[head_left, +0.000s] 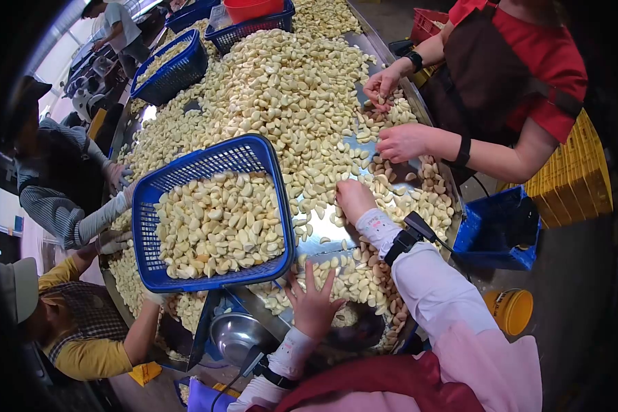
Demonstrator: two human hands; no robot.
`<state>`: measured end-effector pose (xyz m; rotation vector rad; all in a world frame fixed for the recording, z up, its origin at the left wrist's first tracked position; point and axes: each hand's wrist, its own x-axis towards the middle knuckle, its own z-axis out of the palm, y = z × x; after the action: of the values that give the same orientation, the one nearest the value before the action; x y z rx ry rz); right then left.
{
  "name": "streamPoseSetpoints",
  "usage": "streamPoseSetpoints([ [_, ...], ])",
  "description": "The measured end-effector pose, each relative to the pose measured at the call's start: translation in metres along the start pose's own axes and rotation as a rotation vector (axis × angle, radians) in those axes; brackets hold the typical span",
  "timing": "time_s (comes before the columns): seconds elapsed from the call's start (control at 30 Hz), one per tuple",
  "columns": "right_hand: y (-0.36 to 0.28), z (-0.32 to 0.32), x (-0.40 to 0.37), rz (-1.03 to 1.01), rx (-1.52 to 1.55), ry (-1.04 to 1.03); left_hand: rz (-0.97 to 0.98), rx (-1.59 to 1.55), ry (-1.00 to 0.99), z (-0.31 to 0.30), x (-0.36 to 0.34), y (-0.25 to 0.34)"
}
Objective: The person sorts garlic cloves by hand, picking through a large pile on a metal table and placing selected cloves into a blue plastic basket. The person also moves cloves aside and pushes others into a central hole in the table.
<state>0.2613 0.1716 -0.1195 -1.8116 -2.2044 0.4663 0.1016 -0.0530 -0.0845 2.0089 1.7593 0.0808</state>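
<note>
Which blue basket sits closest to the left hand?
The large blue basket full of cloves, right beside the left hand; the other blue baskets stand at the far end of the table.

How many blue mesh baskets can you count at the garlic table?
4. Centre basket, tilted, full of garlic cloves; upper-left basket; top basket holding a red bowl; top-edge basket, partly shown. Others may be hidden.

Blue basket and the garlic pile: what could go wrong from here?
1. The blue plastic mesh basket looks perched unevenly, heaped with peeled garlic cloves; a nudge from the left hand might spill it.
2. On the metal table, loose cloves lie right at the edge; the right hand sweeping there could push some off.
</note>
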Motion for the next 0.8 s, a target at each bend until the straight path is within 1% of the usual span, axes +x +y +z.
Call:
streamPoseSetpoints([
  [0.03,0.002,0.001,-0.001,-0.087,0.044,0.085,0.002,0.001,0.005,-0.004,-0.001,-0.002],
  [0.07,0.009,-0.001,0.0,-0.088,0.042,0.091,-0.019,-0.047,0.037,-0.009,-0.001,-0.004],
  [0.13,0.02,-0.027,-0.006,0.279,0.904,0.035,-0.034,-0.108,0.071,-0.01,0.005,-0.011],
  [0.17,0.034,-0.039,-0.003,0.46,1.248,-0.124,0.013,-0.135,0.187,-0.006,0.01,-0.017],
  [0.2,0.037,-0.046,-0.005,0.501,1.389,-0.16,0.057,-0.158,0.297,-0.007,0.012,-0.017],
  [0.23,0.04,-0.038,-0.007,0.421,1.089,-0.103,0.037,-0.239,0.273,-0.008,0.019,-0.015],
  [0.27,0.041,-0.031,-0.005,0.33,0.791,-0.046,0.035,-0.241,0.277,-0.013,0.029,-0.011],
  [0.3,0.042,-0.024,-0.006,0.324,0.79,-0.047,0.019,-0.235,0.277,-0.018,0.038,-0.005],
  [0.37,0.036,-0.014,-0.011,0.04,-0.063,0.077,0.002,-0.226,0.28,-0.021,0.046,-0.001],
  [0.4,0.031,-0.014,-0.012,0.037,-0.061,0.077,-0.012,-0.248,0.261,-0.02,0.048,-0.002],
  [0.47,0.023,-0.011,-0.017,0.026,-0.202,-0.011,-0.031,-0.269,0.236,-0.011,0.048,-0.005],
  [0.53,0.027,-0.013,-0.01,0.06,-0.167,-0.018,0.055,-0.057,0.246,-0.002,0.043,-0.008],
  [0.6,0.031,-0.015,-0.003,0.05,-0.082,-0.005,0.072,-0.038,0.244,0.004,0.033,-0.01],
  [0.63,0.027,-0.027,-0.002,0.118,0.0,-0.115,0.095,-0.02,0.245,0.004,0.028,-0.01],
  [0.67,0.021,-0.037,-0.005,0.123,0.0,-0.112,0.101,-0.02,0.243,0.006,0.022,-0.011],
  [0.73,0.005,-0.054,-0.008,0.037,0.628,0.14,0.095,-0.096,0.259,0.008,0.012,-0.012],
  [0.8,-0.067,-0.108,-0.012,-0.08,1.05,0.296,0.07,-0.086,0.243,0.005,0.01,-0.001],
])
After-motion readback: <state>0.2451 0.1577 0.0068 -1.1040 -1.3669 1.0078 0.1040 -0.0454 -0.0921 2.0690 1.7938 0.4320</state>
